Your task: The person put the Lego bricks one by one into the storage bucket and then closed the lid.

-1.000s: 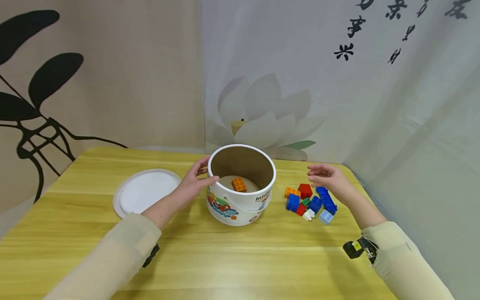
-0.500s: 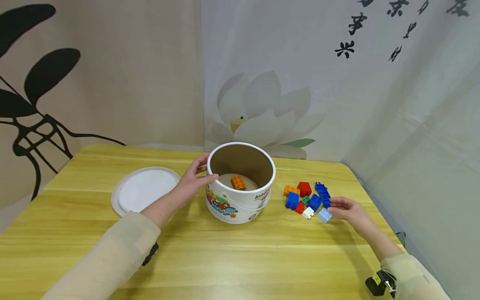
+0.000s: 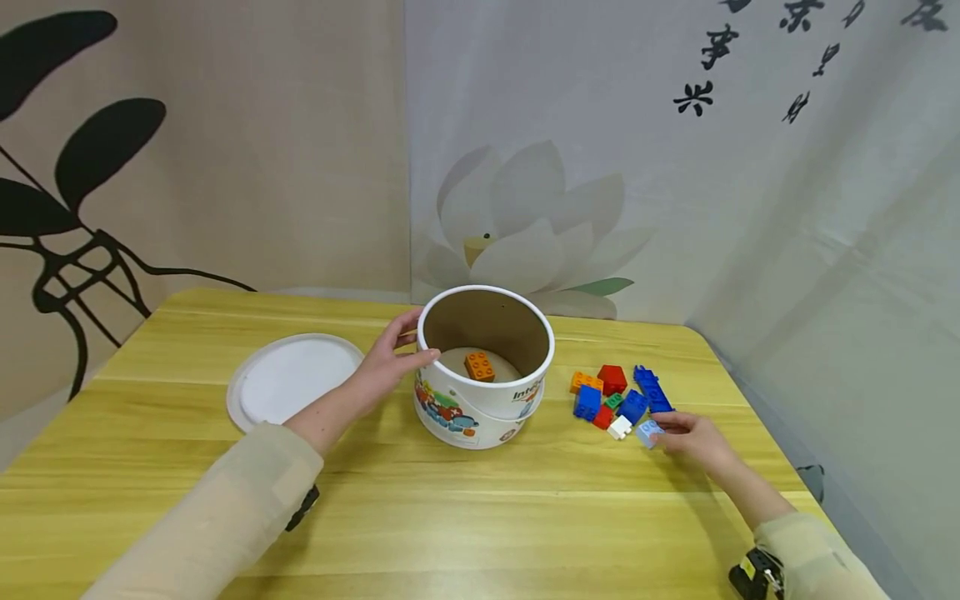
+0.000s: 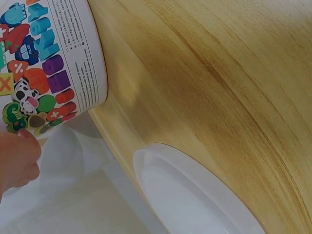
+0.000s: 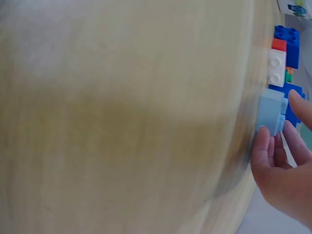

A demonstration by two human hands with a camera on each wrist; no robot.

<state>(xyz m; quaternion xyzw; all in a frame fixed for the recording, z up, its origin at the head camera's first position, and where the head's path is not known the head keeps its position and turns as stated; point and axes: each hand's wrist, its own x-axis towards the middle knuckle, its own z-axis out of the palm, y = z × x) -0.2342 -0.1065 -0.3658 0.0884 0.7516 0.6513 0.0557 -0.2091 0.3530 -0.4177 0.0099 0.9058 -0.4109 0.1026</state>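
My left hand (image 3: 388,360) holds the near left side of a white, printed toy bucket (image 3: 472,421), its thumb at the rim and its other fingers along the outer wall. An orange building brick (image 3: 479,367) lies on the bucket's floor. On the right, my right hand (image 3: 701,443) has its thumb and fingers about a light blue brick (image 5: 270,111), which is still at the table surface. Beside it lie a white brick (image 3: 619,427), a blue brick (image 3: 633,406) and a long dark blue piece (image 3: 652,388). My right fingers partly cover the light blue brick.
A round white lid (image 3: 292,379) lies on the wooden table (image 3: 480,525) left of the bucket. More loose bricks, including a red one (image 3: 612,379), an orange one (image 3: 585,382) and a green one (image 3: 613,401), lie right of the bucket. A curtain (image 3: 300,167) hangs behind.
My right hand has come down from above the bricks to the table and then onto the light blue brick. The left hand stays at the bucket.
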